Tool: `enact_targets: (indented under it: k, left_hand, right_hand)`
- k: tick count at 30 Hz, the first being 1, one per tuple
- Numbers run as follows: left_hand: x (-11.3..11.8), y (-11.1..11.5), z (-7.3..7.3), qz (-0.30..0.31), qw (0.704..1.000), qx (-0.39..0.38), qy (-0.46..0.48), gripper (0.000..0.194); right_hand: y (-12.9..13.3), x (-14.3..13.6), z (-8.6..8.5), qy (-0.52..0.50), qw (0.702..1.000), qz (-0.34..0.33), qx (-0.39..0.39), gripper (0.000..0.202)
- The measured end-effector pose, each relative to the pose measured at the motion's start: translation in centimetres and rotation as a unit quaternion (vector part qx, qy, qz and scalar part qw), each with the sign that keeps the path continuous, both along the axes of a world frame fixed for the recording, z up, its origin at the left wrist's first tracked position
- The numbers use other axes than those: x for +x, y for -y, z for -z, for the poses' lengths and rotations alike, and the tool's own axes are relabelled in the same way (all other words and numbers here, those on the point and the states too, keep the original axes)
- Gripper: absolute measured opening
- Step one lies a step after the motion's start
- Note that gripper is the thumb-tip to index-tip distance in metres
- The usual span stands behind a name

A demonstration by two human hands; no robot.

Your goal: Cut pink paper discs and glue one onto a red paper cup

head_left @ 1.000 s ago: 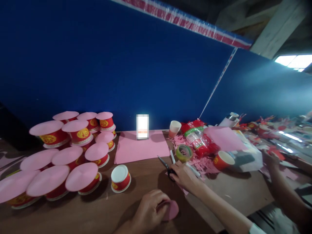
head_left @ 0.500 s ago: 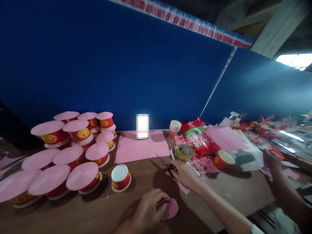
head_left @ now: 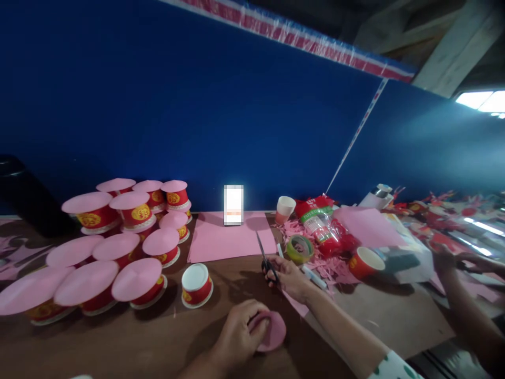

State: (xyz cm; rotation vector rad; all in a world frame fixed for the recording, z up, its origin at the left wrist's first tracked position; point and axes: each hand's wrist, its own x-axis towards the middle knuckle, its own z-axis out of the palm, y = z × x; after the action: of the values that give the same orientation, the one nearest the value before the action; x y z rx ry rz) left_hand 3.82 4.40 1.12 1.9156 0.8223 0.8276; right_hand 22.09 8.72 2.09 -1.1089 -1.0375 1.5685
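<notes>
Near the front edge, my left hand [head_left: 241, 329] pinches a small round piece of pink paper [head_left: 275, 332] between thumb and fingers. Farther right, my right hand [head_left: 287, 278] is closed on the black handles of a pair of scissors [head_left: 260, 247], whose blades point up and away from me. An upside-down red paper cup [head_left: 196, 288] with a white base stands left of my hands. Beyond it are several red cups topped with pink paper discs [head_left: 136, 279], some of them stacked. A stack of pink paper sheets [head_left: 221, 243] lies behind the scissors.
A bright phone-like screen [head_left: 233, 205] stands against the blue wall. To the right are a tape roll [head_left: 299, 248], a marker [head_left: 314, 276], pink scraps [head_left: 330, 268], a red-green bag [head_left: 317, 218] and two cups [head_left: 366, 263]. A co-worker's hands [head_left: 445, 260] work at far right. A dark bottle [head_left: 27, 195] stands left.
My right hand has lifted the scissors slightly and drawn them left, blades turned more upright. My left hand has tilted the pink paper so more of it shows.
</notes>
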Motion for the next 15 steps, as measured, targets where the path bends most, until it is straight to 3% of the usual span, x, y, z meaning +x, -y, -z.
enact_targets:
  k: [6,12,15]
  left_hand:
    - [-0.3,-1.1,0.0,-0.092,0.992,-0.046,0.068,0.015]
    - [-0.9,-2.7,0.6,-0.179,0.972,-0.104,0.113,0.015]
    - [-1.0,-3.2,0.7,-0.194,0.967,-0.116,0.122,0.016]
  right_hand:
    - [-0.8,0.0,0.9,0.081,0.993,0.005,0.080,0.037]
    - [-0.2,0.5,1.8,0.076,0.982,0.110,0.132,0.040]
    - [0.2,0.5,2.1,0.121,0.976,0.086,0.157,0.035]
